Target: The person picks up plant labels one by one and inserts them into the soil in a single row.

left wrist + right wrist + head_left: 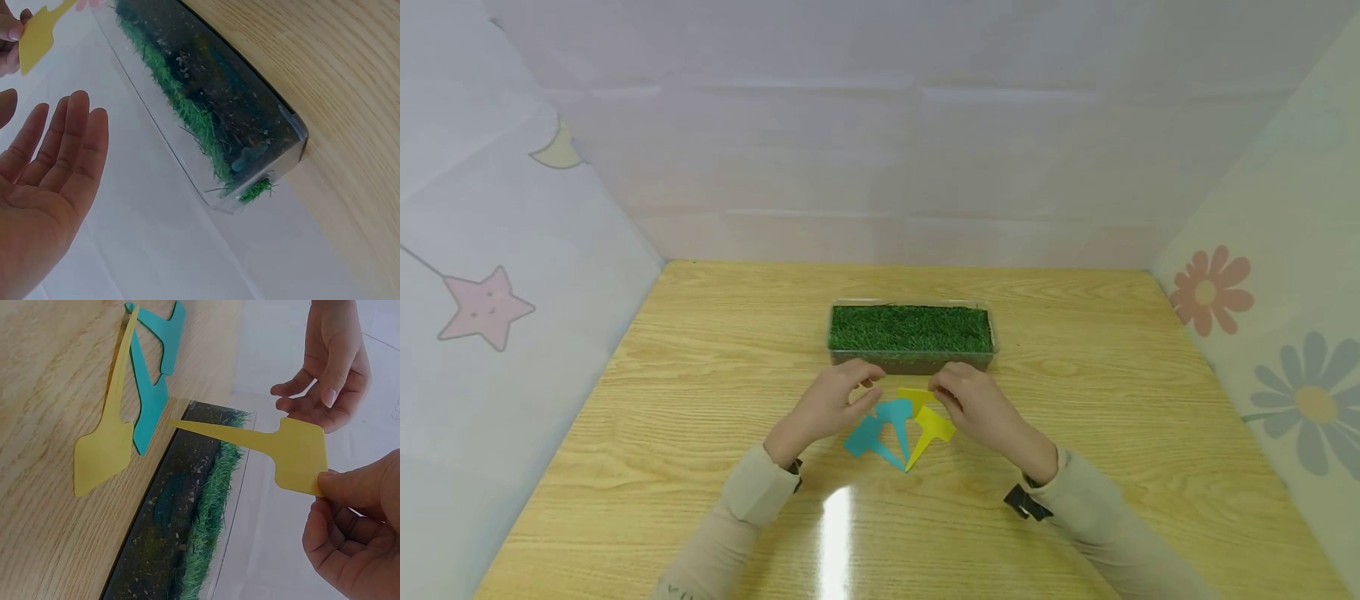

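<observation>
My right hand (981,408) pinches a yellow T-shaped plant label (303,456) by the edge of its wide head, thumb on top. The label's pointed stem reaches out over the table in the right wrist view. My left hand (829,404) hovers beside it, fingers loosely extended and holding nothing, apart from the label. Below the hands lie another yellow plant label (932,426) and two blue-green ones (867,437), their tips meeting in a fan. Just beyond both hands stands a clear rectangular planter (917,364) with dark soil and green grass (910,327).
The wooden table (730,333) holds the planter near its middle. White walls with printed shapes rise behind and at both sides, among them a pink star (486,308) and flowers (1206,292). A bright reflection lies on the near tabletop.
</observation>
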Action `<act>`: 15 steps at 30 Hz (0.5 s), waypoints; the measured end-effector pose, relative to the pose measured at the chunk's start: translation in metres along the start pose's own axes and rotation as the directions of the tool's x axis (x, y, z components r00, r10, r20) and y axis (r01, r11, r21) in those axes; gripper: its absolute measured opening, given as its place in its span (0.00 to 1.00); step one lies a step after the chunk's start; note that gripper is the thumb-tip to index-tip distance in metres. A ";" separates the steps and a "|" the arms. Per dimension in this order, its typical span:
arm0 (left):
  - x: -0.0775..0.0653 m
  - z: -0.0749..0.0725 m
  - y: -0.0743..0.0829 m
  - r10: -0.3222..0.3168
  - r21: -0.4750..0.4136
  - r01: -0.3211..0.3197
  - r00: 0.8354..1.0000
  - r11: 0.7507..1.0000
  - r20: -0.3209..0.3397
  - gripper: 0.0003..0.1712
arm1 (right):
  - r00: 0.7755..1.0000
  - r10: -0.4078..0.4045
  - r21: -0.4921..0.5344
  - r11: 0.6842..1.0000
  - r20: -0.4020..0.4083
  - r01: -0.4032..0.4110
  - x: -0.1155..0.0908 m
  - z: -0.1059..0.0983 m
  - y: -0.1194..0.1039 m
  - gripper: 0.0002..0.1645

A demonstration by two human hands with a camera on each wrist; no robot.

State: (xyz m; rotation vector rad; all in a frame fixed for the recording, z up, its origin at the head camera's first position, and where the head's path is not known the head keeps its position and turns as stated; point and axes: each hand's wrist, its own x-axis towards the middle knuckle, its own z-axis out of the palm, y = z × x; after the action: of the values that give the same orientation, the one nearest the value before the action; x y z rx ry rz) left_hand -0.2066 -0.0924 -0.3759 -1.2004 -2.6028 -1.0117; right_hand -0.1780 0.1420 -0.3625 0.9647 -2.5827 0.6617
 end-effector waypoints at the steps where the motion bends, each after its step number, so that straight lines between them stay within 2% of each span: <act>1: 0.001 0.000 0.001 0.009 0.008 -0.009 1.000 1.000 0.007 0.12 | 1.000 -0.003 -0.002 1.000 0.002 0.003 0.000 0.000 0.000 0.06; 9: 0.008 0.002 0.007 0.093 0.102 -0.093 0.996 0.990 0.012 0.12 | 1.000 -0.024 -0.003 1.000 -0.005 0.024 0.001 -0.001 -0.002 0.06; 15: 0.012 0.006 0.012 0.164 0.209 -0.164 0.986 0.964 0.016 0.12 | 0.999 -0.039 0.002 0.999 -0.013 0.039 0.002 0.000 -0.003 0.07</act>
State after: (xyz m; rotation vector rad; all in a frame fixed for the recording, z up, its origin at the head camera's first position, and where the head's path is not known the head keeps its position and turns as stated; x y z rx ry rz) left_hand -0.2053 -0.0749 -0.3698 -1.3318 -2.4831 -0.6878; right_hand -0.1774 0.1393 -0.3609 1.0054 -2.5455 0.6584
